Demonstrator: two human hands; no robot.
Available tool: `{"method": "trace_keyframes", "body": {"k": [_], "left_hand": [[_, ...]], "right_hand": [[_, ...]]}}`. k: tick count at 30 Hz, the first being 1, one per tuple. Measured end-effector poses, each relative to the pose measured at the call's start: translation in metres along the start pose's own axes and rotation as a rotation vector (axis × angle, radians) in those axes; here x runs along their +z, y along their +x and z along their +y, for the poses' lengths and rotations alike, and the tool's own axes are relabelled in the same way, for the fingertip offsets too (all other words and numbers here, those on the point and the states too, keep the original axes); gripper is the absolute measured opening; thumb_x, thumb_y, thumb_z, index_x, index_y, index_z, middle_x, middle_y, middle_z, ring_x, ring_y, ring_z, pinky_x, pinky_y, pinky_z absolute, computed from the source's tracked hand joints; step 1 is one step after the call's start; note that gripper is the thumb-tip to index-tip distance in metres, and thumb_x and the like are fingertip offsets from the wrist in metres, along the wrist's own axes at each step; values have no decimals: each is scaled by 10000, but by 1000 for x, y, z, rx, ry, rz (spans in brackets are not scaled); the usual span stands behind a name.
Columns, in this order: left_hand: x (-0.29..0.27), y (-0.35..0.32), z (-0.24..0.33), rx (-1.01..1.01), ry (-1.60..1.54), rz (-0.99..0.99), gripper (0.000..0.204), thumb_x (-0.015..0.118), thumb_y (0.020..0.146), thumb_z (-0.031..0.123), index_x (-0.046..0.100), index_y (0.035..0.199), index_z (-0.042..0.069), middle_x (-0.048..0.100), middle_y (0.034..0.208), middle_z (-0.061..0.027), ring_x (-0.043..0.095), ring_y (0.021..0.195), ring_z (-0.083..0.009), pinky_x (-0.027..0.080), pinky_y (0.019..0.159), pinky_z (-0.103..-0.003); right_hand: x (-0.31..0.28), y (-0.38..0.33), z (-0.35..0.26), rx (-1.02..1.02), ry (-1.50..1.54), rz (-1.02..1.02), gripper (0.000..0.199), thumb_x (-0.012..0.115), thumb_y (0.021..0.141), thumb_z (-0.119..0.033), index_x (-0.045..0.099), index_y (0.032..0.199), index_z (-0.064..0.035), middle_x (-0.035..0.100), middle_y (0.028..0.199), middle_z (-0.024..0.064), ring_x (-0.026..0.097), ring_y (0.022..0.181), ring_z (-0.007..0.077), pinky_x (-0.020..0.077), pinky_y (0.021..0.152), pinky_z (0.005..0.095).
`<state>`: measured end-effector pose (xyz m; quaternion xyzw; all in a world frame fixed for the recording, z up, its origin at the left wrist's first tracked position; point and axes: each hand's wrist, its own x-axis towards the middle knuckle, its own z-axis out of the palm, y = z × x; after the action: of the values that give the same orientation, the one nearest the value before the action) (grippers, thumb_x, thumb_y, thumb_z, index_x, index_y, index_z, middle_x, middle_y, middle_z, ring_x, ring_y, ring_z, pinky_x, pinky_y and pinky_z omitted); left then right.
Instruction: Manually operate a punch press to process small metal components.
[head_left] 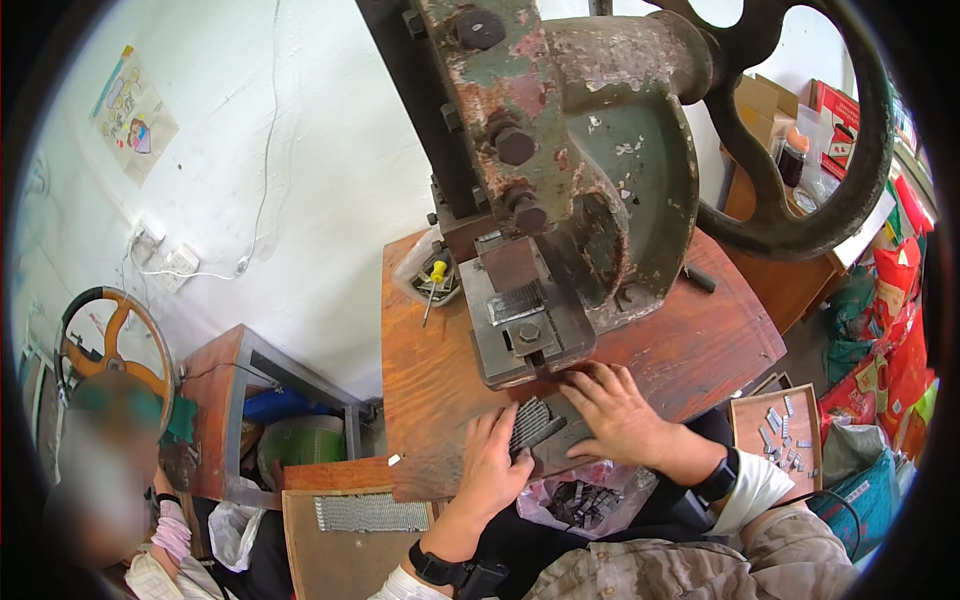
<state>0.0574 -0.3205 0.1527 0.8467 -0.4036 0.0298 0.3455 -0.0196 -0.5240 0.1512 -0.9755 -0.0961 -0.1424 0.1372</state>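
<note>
Metal strips (532, 424) near bench (665, 355) front edge; left hand (487, 468) touching, grip unclear; right hand (622, 424) apart, spread; a nudge could spill them.

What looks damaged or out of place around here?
The press looks worn: its green paint is chipped in patches. Also, small metal pieces lie scattered in the right-hand tray, unlike the neat row in the tray at lower left.
</note>
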Motion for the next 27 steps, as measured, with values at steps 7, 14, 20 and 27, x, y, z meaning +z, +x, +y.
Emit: {"method": "trace_keyframes", "body": {"k": [7, 14, 20, 27], "left_hand": [[3, -5, -1, 41, -25, 41, 585, 663, 693, 47, 462, 1235, -41, 498, 1120, -215, 452, 1032, -394, 392, 900, -443], [2, -10, -7, 48, -23, 23, 537, 692, 713, 70, 490, 1200, -35, 523, 1115, -206, 474, 1015, -384, 407, 879, -430], [-11, -6, 0, -46, -42, 26, 556, 741, 664, 117, 528, 1158, -26, 557, 1082, -187, 509, 979, -365, 428, 850, -417], [-15, -2, 6, -144, 86, -21, 446, 743, 666, 137, 597, 1056, -24, 611, 975, -172, 594, 904, -329, 479, 791, -375]], "right_hand": [[17, 13, -27, 23, -94, -58, 846, 652, 730, -510, 395, 1335, 23, 375, 1385, 202, 258, 1326, 377, 202, 1047, 571], [18, 30, -7, -95, 363, 45, 707, 731, 715, -242, 429, 1318, -30, 476, 1303, 166, 394, 1228, 338, 280, 1011, 491], [20, 37, 0, -110, 469, -69, 659, 728, 718, -195, 456, 1304, -69, 548, 1226, 133, 438, 1182, 322, 284, 1023, 455], [9, 36, 1, -131, 512, 9, 655, 737, 708, -184, 465, 1292, -67, 543, 1218, 150, 445, 1165, 333, 313, 1017, 445]]}}
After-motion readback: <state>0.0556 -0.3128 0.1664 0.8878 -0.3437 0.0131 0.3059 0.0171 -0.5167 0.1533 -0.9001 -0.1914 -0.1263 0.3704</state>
